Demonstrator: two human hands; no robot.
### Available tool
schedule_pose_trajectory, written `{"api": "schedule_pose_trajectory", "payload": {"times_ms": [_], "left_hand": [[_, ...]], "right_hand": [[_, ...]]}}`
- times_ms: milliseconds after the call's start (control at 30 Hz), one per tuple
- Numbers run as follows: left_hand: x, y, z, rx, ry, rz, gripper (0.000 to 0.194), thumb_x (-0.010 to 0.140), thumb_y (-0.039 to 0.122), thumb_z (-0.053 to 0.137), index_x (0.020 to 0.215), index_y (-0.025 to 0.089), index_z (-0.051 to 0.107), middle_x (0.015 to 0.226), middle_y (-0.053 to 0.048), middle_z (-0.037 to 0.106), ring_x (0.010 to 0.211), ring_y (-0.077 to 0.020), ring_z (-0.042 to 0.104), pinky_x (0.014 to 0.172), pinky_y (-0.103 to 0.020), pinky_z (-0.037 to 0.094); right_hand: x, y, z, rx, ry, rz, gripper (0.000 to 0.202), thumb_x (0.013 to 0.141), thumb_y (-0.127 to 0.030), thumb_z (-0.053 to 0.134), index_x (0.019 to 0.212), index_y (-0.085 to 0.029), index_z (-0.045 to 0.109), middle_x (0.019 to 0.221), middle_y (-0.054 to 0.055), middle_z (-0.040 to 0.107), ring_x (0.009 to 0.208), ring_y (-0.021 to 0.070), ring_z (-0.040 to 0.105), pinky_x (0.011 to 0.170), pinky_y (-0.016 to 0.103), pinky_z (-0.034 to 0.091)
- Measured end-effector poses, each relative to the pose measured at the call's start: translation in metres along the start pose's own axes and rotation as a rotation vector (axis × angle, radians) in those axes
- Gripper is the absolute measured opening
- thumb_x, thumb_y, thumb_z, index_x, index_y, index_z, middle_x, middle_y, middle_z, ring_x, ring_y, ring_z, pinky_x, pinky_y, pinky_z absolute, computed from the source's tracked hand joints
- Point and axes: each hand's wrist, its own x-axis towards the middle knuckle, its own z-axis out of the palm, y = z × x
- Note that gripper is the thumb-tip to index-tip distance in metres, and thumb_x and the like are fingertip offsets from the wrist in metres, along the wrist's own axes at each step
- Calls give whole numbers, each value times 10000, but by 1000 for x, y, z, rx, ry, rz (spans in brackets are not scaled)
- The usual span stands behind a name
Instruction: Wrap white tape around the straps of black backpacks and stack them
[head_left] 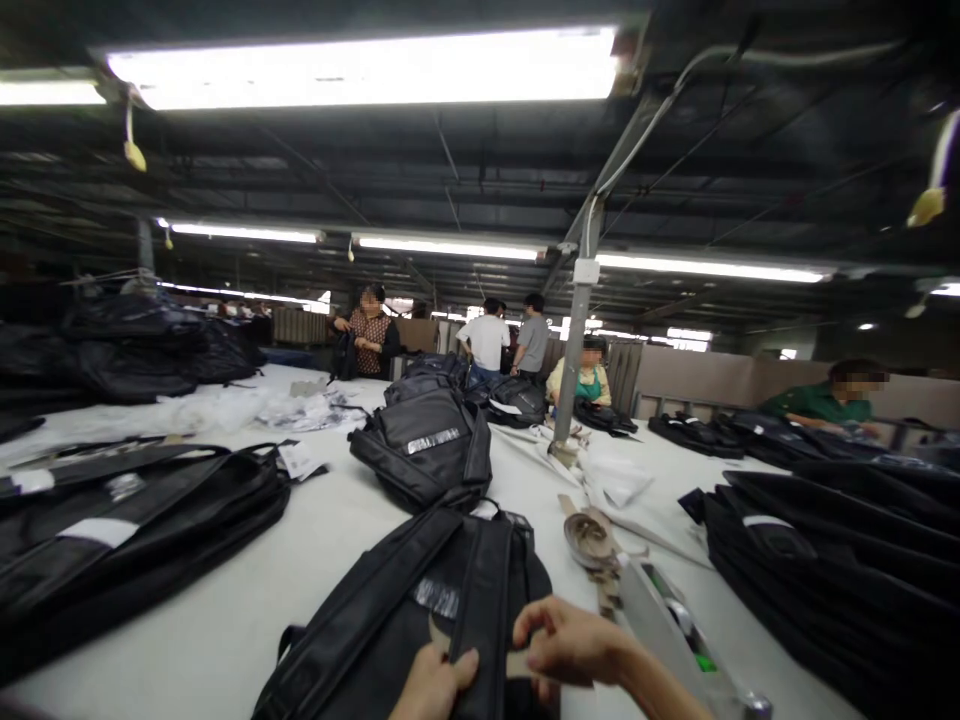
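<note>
Pinching beige strip (pixel 519 664) between right hand (pixel 574 640) fingers, closed on it, beside shoulder strap (pixel 482 600) of black backpack (pixel 375 625), lower centre of frame. Left hand (pixel 435 685) fingers bent close at strap's other side, beige end (pixel 439 636) alongside; grip unclear. Backpack on white worktop (pixel 217 620), beige roll (pixel 589 537) right.

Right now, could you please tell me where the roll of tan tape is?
In the head view, the roll of tan tape lies right of the nearest black backpack, just beyond the grey device.
</note>
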Motion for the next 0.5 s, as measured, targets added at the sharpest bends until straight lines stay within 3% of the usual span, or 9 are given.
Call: {"api": "schedule_pose_trajectory", "payload": {"times_ms": [67,167,233,300,400,500], "left_hand": [[-7,-1,6,-104,6,-44,231,673,280,688,795,95,623,643,-86,665,648,-228,643,671,-332,512],[-12,0,10,-177,50,-111,241,677,238,678,857,97,600,643,-75,665,601,-208,635,626,-329,519],[-13,1,11,-212,78,-129,252,667,206,683,878,108,585,660,-69,668,607,-206,640,620,-329,523],[-13,1,11,-236,91,-125,246,670,172,667,887,107,571,684,-78,674,618,-215,646,626,-344,528],[-12,1,12,-226,93,-119,224,674,139,641,881,95,567,720,-101,680,623,-226,649,636,-364,529],[-10,2,13,-220,104,-118,229,662,125,638,880,98,574,727,-93,680,646,-227,649,650,-362,528]], "right_hand": [[-9,1,-1,204,-80,-61,359,626,-390,713,842,-119,617,655,60,668,538,115,599,523,196,426],[-20,10,-5,459,-140,-118,538,771,-584,529,971,-93,622,882,154,678,795,177,643,699,268,460],[-24,15,-6,568,-172,-155,624,714,-631,568,1062,-114,602,1031,162,642,972,227,602,811,319,439],[-23,18,-3,571,-181,-174,626,612,-513,737,1102,-155,587,1114,132,606,1055,250,557,857,331,415],[-18,16,4,430,-45,-210,439,629,-322,775,1009,-166,619,934,59,648,853,166,608,737,251,418],[-12,10,12,228,124,-283,284,742,-390,669,879,-143,630,657,-19,585,576,72,505,566,194,348]]}}
